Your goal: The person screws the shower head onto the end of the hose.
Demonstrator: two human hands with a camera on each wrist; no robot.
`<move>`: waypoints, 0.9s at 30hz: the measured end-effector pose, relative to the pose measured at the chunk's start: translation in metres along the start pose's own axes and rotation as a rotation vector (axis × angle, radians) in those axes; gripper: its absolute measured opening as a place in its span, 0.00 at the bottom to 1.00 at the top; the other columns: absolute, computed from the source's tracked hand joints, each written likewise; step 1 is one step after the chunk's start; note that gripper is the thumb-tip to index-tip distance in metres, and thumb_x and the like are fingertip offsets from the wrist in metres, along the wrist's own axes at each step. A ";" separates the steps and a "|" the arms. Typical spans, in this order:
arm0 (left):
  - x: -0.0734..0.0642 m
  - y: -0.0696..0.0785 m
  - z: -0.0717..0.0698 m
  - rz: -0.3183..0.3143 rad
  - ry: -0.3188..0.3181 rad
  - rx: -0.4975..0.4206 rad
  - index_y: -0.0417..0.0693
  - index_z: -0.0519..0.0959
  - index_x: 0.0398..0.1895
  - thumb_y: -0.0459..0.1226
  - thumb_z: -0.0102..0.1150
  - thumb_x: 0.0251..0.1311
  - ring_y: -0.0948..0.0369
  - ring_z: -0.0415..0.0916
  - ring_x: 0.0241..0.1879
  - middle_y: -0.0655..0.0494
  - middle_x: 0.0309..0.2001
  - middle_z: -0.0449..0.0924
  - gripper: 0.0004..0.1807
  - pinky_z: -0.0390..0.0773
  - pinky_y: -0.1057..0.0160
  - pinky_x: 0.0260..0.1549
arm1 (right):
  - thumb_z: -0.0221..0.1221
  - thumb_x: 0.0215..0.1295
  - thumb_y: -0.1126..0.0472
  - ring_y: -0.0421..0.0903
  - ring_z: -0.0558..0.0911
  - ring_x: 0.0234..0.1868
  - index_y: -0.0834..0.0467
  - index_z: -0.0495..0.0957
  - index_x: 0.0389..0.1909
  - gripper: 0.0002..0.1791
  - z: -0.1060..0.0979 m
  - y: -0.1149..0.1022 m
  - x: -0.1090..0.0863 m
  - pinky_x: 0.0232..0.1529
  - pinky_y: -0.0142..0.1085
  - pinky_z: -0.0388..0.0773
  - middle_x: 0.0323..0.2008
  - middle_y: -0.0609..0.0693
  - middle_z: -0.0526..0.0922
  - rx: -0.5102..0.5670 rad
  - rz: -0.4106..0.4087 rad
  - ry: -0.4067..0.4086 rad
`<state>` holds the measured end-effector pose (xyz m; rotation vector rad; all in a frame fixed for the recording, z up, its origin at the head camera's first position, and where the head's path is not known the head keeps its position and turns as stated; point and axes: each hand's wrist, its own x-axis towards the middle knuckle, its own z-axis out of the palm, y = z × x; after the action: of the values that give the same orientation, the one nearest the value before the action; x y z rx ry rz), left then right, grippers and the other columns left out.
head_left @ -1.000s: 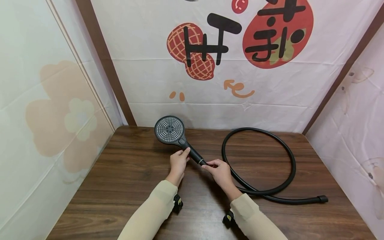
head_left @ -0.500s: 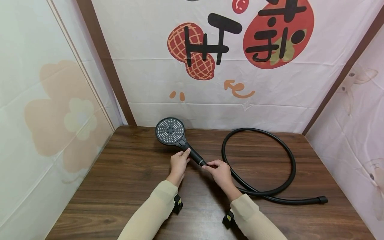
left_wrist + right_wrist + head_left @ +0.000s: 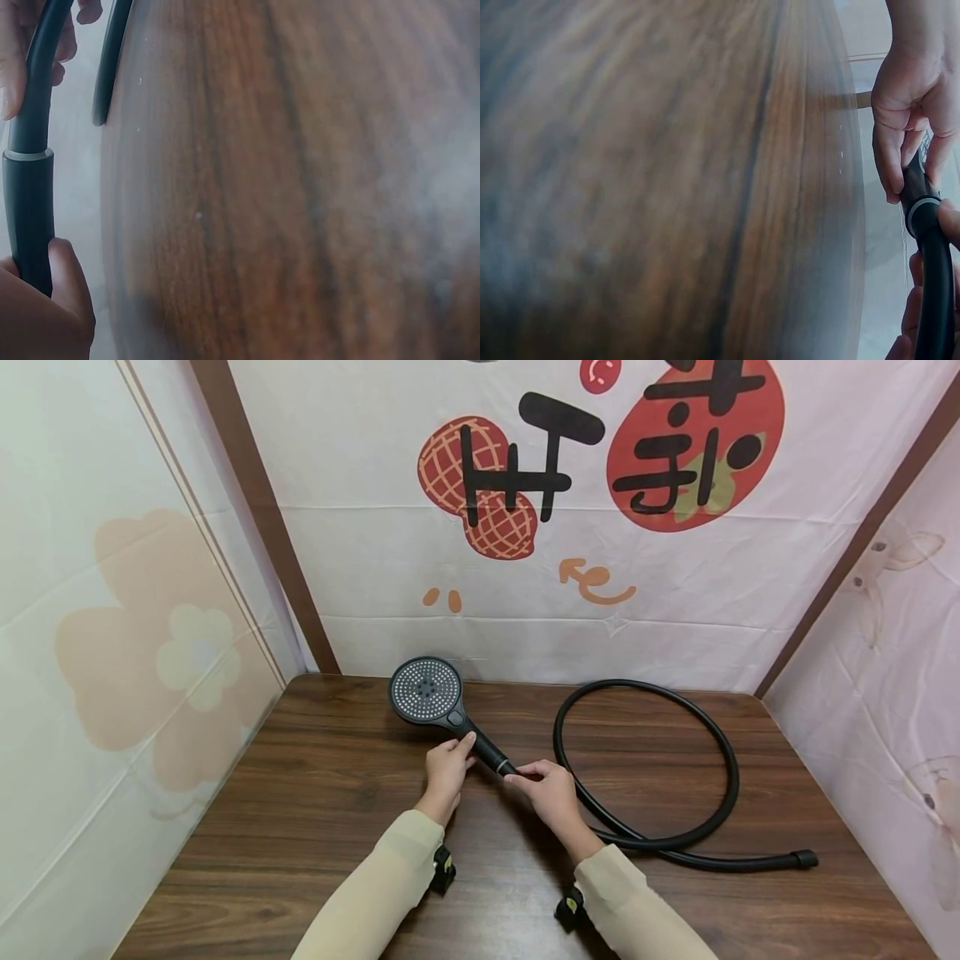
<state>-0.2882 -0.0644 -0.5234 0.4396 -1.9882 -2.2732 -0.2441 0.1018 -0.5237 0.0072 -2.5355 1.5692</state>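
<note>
A black handheld shower head (image 3: 425, 690) with a round, dotted spray face points up and to the left in the head view. My left hand (image 3: 447, 770) grips its handle, thumb along the top. At the handle's lower end, my right hand (image 3: 550, 789) pinches the end of a black shower hose (image 3: 731, 760). A pale ring marks where handle and hose end meet; the left wrist view shows the hose end (image 3: 31, 127) in line with the handle (image 3: 28, 217). In the right wrist view, fingers of both hands surround this joint.
The hose loops across the right side of the brown wooden table (image 3: 315, 827), its free end (image 3: 805, 859) lying near the right edge. Behind the table hangs a printed white cloth (image 3: 360, 527), with more cloth panels at both sides.
The shower head has dipped slightly toward the table. Both hands keep their places on the handle and hose end, and the hose loop is almost unchanged.
</note>
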 end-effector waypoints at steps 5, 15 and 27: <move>0.002 -0.002 0.000 -0.006 -0.005 -0.025 0.25 0.74 0.59 0.40 0.60 0.68 0.46 0.80 0.56 0.30 0.61 0.73 0.26 0.82 0.58 0.52 | 0.73 0.55 0.55 0.40 0.78 0.28 0.58 0.88 0.35 0.11 -0.001 -0.001 -0.001 0.29 0.32 0.76 0.34 0.51 0.86 0.012 0.021 -0.017; 0.003 -0.005 0.000 -0.024 -0.037 -0.051 0.24 0.71 0.61 0.40 0.60 0.69 0.47 0.79 0.57 0.30 0.61 0.72 0.28 0.81 0.56 0.54 | 0.73 0.55 0.54 0.40 0.78 0.28 0.58 0.89 0.35 0.12 -0.001 0.001 0.000 0.29 0.33 0.77 0.35 0.51 0.86 -0.014 0.025 -0.026; 0.002 -0.003 0.000 -0.071 -0.054 -0.101 0.24 0.70 0.63 0.39 0.59 0.69 0.51 0.76 0.59 0.33 0.63 0.71 0.28 0.79 0.55 0.57 | 0.73 0.55 0.55 0.41 0.78 0.28 0.58 0.88 0.34 0.11 0.000 0.001 0.000 0.30 0.33 0.76 0.35 0.51 0.86 -0.024 0.030 -0.012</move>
<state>-0.2898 -0.0645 -0.5270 0.4507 -1.9007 -2.4401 -0.2442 0.1021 -0.5241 -0.0245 -2.5750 1.5532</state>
